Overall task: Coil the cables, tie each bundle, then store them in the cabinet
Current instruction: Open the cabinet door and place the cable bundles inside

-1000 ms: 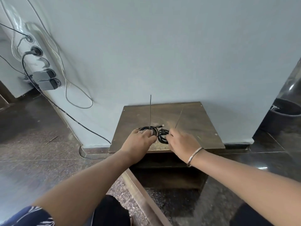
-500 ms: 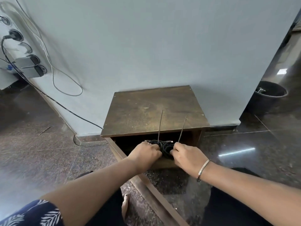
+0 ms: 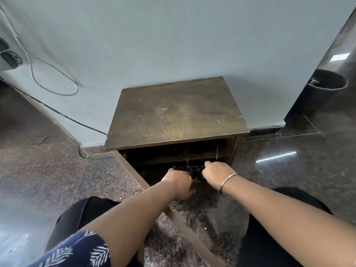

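The storing step is in hand: the left hand (image 3: 180,182) and the right hand (image 3: 216,170) each grasp one black coiled cable bundle (image 3: 189,170) with curled fingers, holding both at the open front of the wooden cabinet (image 3: 173,112), just below its top's front edge. The next move calls for pushing the bundles inward past the front edge, then releasing. The open door (image 3: 134,176) bounds the left side and the right wall stands close, so room is narrow; the tie tails stand upright near the top edge.

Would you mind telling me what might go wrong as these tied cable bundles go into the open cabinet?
1. The tie tails stick up from the cable bundles held by the left hand and right hand; they may catch the cabinet shelf edge.
2. The dark interior hides what lies inside.
3. The open door sits beside the left forearm and may be bumped.
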A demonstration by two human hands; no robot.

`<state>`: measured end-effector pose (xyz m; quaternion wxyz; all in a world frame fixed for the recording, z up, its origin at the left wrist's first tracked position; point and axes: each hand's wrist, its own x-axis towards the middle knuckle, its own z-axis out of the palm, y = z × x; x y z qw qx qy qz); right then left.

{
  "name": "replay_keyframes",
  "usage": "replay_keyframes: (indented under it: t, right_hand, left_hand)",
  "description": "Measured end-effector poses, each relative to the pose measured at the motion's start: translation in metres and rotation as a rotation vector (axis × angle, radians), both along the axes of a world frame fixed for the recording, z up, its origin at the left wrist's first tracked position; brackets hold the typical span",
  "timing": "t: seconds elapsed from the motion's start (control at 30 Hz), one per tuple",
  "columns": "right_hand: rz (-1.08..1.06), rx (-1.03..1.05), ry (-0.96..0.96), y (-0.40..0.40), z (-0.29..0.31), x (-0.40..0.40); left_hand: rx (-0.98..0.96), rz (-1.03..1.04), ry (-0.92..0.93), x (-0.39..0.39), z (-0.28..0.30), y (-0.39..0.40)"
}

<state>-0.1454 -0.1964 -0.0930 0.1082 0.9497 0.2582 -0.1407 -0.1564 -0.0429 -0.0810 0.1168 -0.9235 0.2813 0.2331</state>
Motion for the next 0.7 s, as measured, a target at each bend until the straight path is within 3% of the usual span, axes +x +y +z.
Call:
replay_keyframes:
  t: [0.53, 0.7]
  right_hand:
    - [-0.182, 0.093, 0.144, 0.026, -0.103, 0.06]
    - [-0.262, 0.082, 0.19, 0.028, -0.137, 0.073]
  left_hand:
    - [0.04, 0.285, 0.256, 0.069, -0.095, -0.009]
    - [0.099, 0.278, 0.33, 0.088, -0.133, -0.007]
